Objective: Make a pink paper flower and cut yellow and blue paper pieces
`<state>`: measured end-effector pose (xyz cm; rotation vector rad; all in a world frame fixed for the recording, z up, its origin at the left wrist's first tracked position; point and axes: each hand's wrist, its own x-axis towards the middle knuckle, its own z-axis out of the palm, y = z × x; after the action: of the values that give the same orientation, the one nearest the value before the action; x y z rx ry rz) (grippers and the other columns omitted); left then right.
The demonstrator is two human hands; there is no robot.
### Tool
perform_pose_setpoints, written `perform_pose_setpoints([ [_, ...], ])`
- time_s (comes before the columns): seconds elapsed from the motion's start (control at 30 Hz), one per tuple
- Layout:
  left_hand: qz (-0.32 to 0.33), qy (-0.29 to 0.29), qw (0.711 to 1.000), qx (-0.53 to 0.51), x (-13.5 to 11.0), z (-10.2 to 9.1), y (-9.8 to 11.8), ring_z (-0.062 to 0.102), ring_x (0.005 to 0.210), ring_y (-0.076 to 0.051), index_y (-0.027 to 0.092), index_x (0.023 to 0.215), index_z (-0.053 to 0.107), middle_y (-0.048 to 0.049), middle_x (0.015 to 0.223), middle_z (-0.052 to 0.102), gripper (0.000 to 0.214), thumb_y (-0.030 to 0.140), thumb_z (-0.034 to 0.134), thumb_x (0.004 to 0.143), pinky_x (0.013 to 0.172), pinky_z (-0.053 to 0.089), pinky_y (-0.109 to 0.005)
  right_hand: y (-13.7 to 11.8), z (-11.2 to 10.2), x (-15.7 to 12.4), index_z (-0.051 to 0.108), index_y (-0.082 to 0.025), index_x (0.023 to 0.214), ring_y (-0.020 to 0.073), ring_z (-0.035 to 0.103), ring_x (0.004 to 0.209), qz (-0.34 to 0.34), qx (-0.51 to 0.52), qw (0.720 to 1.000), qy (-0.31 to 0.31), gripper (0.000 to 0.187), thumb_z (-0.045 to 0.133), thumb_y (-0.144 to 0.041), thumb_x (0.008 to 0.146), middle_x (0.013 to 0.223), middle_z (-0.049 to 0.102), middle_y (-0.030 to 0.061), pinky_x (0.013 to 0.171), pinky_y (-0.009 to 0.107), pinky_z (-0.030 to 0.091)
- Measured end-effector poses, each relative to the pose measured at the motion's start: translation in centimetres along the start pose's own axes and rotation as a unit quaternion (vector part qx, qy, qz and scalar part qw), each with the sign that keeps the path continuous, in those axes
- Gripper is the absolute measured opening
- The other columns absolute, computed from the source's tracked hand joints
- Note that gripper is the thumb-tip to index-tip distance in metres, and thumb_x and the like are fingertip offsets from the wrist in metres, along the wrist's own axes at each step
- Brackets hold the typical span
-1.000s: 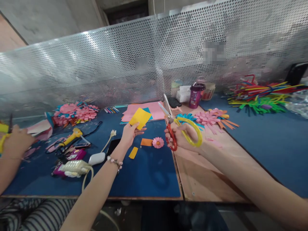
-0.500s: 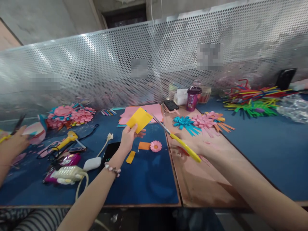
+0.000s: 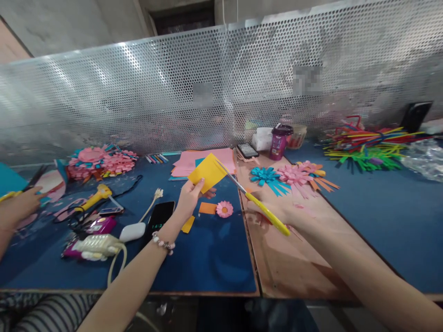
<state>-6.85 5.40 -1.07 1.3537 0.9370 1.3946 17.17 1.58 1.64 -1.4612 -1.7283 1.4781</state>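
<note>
Between the thumb and fingers of my left hand (image 3: pixel 189 196) is a square of yellow paper (image 3: pixel 208 173), held up above the table. My right hand (image 3: pixel 273 210) is closed round yellow-handled scissors (image 3: pixel 266 212). Their blades point up and left and overlap the paper's right corner. Below the paper lie an orange paper strip (image 3: pixel 207 208), a pink paper flower (image 3: pixel 224 209) with an orange centre and a small yellow paper piece (image 3: pixel 188 224). Behind it rests a stack of pink sheets (image 3: pixel 183 162).
A glue gun (image 3: pixel 93 198), a white power strip (image 3: pixel 98 246) and a phone (image 3: pixel 162 214) lie left. A co-worker's hand (image 3: pixel 24 203) holds scissors and blue paper. Ribbon flowers (image 3: pixel 265 177), a purple cup (image 3: pixel 279 140) and colourful strips (image 3: pixel 372 154) lie right. A perforated metal panel (image 3: pixel 155 92) stands behind.
The yellow paper and my left hand have shifted slightly right, and the scissor blades now overlap the paper's corner. At the far left, the co-worker's blue paper has come into view.
</note>
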Motion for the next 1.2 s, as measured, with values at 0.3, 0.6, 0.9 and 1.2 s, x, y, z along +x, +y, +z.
perform_pose_setpoints([
  [0.3,-0.002,-0.029,1.000,0.005,-0.3,0.4,0.2,0.067,0.061,-0.020,0.014,0.095,0.061,-0.0068,0.072,0.071,0.029,0.040,0.056,0.084,0.059,0.054,-0.033,-1.9,0.6,-1.3,0.049,-0.015,0.086,0.0104,0.056,0.040,0.038,-0.041,0.998,0.031,0.007,0.050,-0.014,0.079,0.055,0.059,0.0001,0.034,0.016,0.043],
  [0.6,-0.011,-0.018,1.000,0.006,-0.8,0.9,0.9,0.068,0.061,-0.021,0.011,0.097,0.061,-0.0091,0.072,0.071,0.036,0.043,0.058,0.082,0.058,0.053,-0.033,-1.9,0.7,-1.3,0.051,-0.013,0.088,0.0106,0.057,0.042,0.024,-0.059,0.998,0.027,0.009,0.050,-0.013,0.078,0.057,0.059,0.0006,0.035,0.016,0.042],
  [0.9,-0.012,-0.011,1.000,0.011,-0.8,0.8,1.1,0.068,0.060,-0.020,0.011,0.095,0.060,-0.0086,0.070,0.071,0.034,0.042,0.058,0.082,0.059,0.053,-0.032,-0.9,0.5,-0.9,0.050,-0.014,0.083,0.0120,0.059,0.044,0.013,-0.077,0.996,0.033,0.009,0.052,-0.019,0.076,0.061,0.062,0.0031,0.037,0.017,0.041],
  [1.2,-0.004,-0.018,1.000,0.017,-0.7,0.6,1.3,0.068,0.060,-0.021,0.011,0.090,0.061,-0.0094,0.071,0.071,0.031,0.041,0.058,0.083,0.059,0.053,-0.032,-0.9,0.5,-0.7,0.051,-0.014,0.088,0.0107,0.057,0.042,0.025,-0.059,0.998,0.019,0.016,0.055,-0.022,0.075,0.060,0.062,0.0019,0.036,0.017,0.040],
])
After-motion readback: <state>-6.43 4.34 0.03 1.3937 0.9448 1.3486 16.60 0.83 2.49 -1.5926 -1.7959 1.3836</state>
